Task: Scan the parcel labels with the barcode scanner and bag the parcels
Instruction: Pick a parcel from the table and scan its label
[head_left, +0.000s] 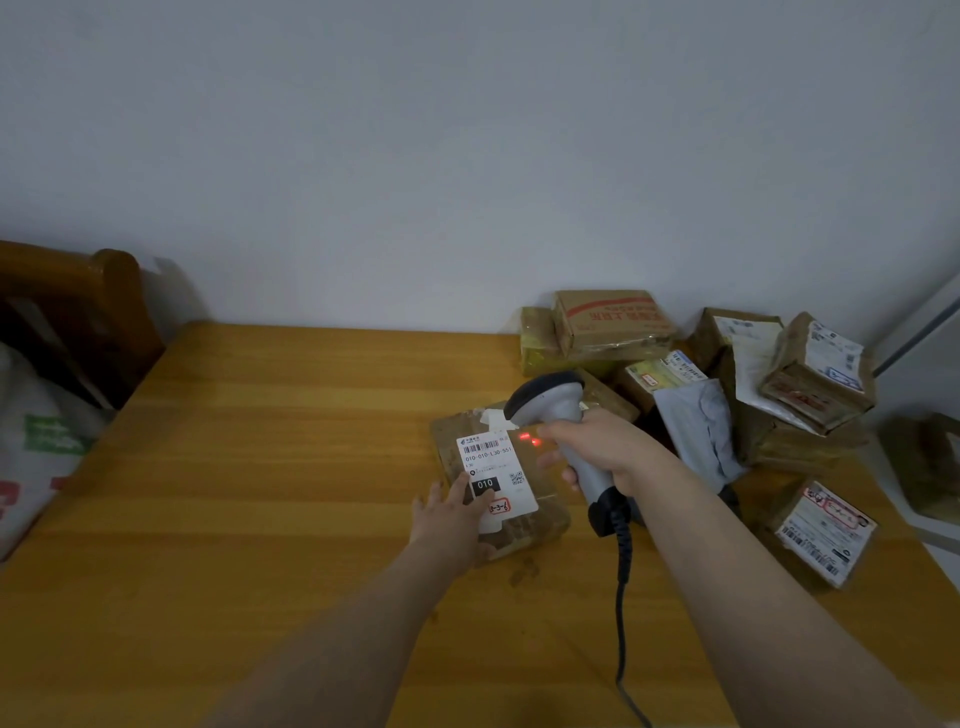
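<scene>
Beneath left hand (451, 512), hidden label (496, 467) corner

Stacked parcels (727, 364) crowd the table's (260, 467) right; left lies open.

We find ourselves in a plain room used as a small parcel-handling spot, more like a home or back room than a warehouse. We see a bare pale wall (467, 156) behind a wooden bench (260, 467), with taped cardboard parcels (613, 325) bearing shipping labels heaped in the corner. A corded barcode scanner (553, 402), a printed woven sack (31, 457) and dark wooden furniture (111, 312) complete it.
</scene>
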